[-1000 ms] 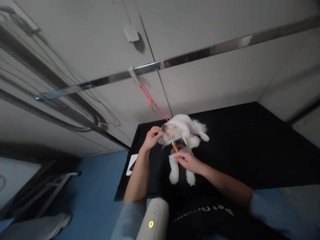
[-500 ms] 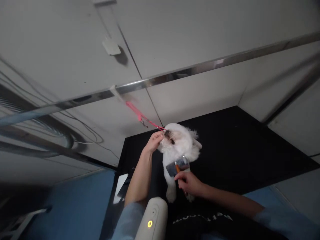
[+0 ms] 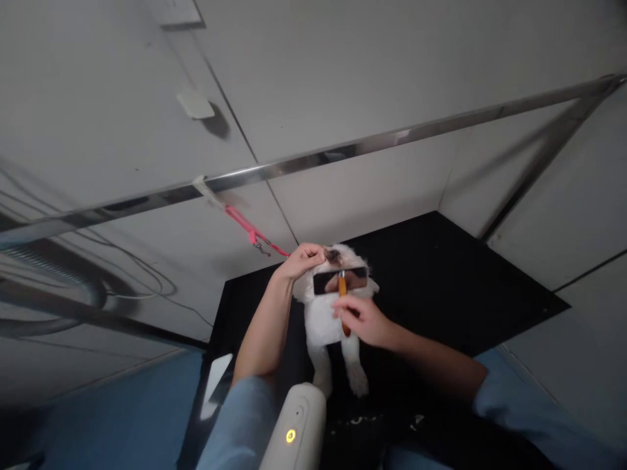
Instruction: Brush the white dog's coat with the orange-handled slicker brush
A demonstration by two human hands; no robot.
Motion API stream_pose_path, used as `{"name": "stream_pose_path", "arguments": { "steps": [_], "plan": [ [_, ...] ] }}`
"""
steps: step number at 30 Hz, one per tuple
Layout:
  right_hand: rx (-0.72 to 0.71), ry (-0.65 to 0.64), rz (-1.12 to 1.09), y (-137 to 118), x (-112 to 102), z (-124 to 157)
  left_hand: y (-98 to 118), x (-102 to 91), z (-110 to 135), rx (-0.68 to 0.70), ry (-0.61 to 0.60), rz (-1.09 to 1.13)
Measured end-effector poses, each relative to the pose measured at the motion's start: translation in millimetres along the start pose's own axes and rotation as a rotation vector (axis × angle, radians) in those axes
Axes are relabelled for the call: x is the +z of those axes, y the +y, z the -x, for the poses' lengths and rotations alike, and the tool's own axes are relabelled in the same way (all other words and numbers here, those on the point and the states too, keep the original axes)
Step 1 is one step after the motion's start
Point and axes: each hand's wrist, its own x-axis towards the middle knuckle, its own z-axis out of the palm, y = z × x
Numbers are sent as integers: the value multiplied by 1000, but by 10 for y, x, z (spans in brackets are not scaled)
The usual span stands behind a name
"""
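A small white dog (image 3: 321, 320) stands or sits upright facing me, its front legs on a black table (image 3: 431, 281). My left hand (image 3: 304, 260) is closed at the side of its muzzle (image 3: 334, 256), fingers pinching there. In my right hand (image 3: 365, 320) is a slicker brush (image 3: 323, 282), gripped by its orange-brown handle. Its wide rectangular head lies across the dog just below the muzzle, shiny back towards me. The bristles are hidden, so how firmly they touch the coat cannot be seen. A pink leash (image 3: 240, 220) runs down to the dog behind my left hand.
The leash hangs from a metal bar (image 3: 294, 167) crossing before a pale wall. A flat white object (image 3: 215, 384) lies at the table's left edge. Rising in the near foreground is a white device (image 3: 296, 424) with a yellow light. Left, there are cables and a ribbed hose (image 3: 81, 277).
The brush has moved up from the dog's chest to just below its muzzle, its head now level. The dog's head has tipped further up. My left hand stays at the muzzle. The view has shifted.
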Motion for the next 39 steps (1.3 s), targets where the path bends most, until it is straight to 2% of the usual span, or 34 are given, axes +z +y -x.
{"name": "stream_pose_path", "arguments": {
  "steps": [2, 6, 7, 9, 11, 13, 16, 18, 21, 22, 24, 26, 27, 28, 30, 32, 35, 36, 37, 39],
  "plan": [
    [1, 47, 48, 27, 3, 0, 61, 51, -44, 18, -107, -73],
    [159, -102, -68, 52, 34, 69, 153, 117, -103, 22, -149, -176],
    [136, -96, -88, 18, 9, 56, 166, 120, -113, 20, -139, -182],
    [32, -4, -73, -49, -55, 3, 169, 112, -127, 18, -103, -181],
    [17, 63, -41, -36, -63, -13, 142, 87, -137, 6, -61, -183],
    [144, 11, -80, 76, 30, 64, 90, 47, -141, -17, -11, -185],
    [371, -172, -231, 239, 205, 241, -11, -48, -136, -35, 78, -153],
    [333, -201, -298, 239, 219, 260, -93, -137, -114, -9, 161, -106],
    [139, -59, -272, 179, 156, 160, -258, -266, -20, 57, 320, -19],
    [136, -42, -249, 176, 156, 139, -326, -293, 31, 73, 373, 12],
    [240, -118, -235, 195, 204, 153, -471, -309, 151, 82, 443, 77],
    [340, -247, -256, 201, 263, 195, -612, -279, 267, 87, 467, 156],
    [338, -265, -260, 187, 274, 203, -674, -256, 312, 96, 471, 195],
    [296, -244, -250, 164, 270, 197, -728, -232, 344, 108, 474, 226],
    [173, -120, -181, 116, 239, 161, -803, -197, 368, 131, 489, 258],
    [143, -34, -99, 97, 225, 150, -833, -186, 351, 127, 497, 261],
    [338, -187, -105, 95, 265, 190, -811, -191, 295, 117, 492, 253],
    [359, -252, -127, 76, 272, 184, -792, -190, 275, 121, 490, 253],
    [332, -277, -139, 43, 267, 158, -770, -186, 258, 126, 489, 255],
    [183, -216, -115, -51, 224, 63, -719, -165, 232, 123, 487, 267]
  ]
}}
